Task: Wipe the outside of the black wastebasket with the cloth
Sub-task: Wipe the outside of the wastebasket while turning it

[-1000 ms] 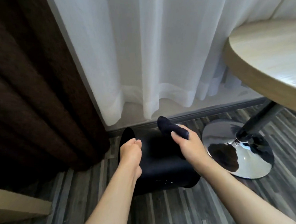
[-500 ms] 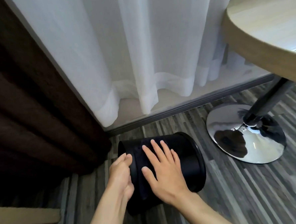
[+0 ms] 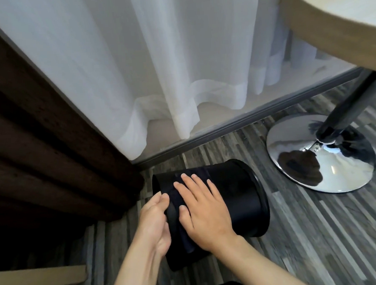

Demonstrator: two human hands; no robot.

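Note:
The black wastebasket (image 3: pixel 236 196) lies on its side on the striped wood floor, its rimmed mouth to the right and its base to the left. A dark cloth (image 3: pixel 175 200) is draped over its upper side. My right hand (image 3: pixel 202 212) lies flat on the cloth with fingers spread, pressing it against the basket. My left hand (image 3: pixel 153 223) rests against the basket's base end, palm and fingers on it. Part of the cloth is hidden under my right palm.
A brown curtain (image 3: pixel 40 151) hangs at the left, touching the floor beside the basket. White sheer curtain (image 3: pixel 156 67) covers the back. A round wooden table (image 3: pixel 340 16) stands right on a chrome pedestal base (image 3: pixel 322 156). A wooden edge (image 3: pixel 37 281) juts in at lower left.
My right hand went from gripping the bunched cloth above the basket to lying flat on the cloth spread over its side. The view shifted closer and lower.

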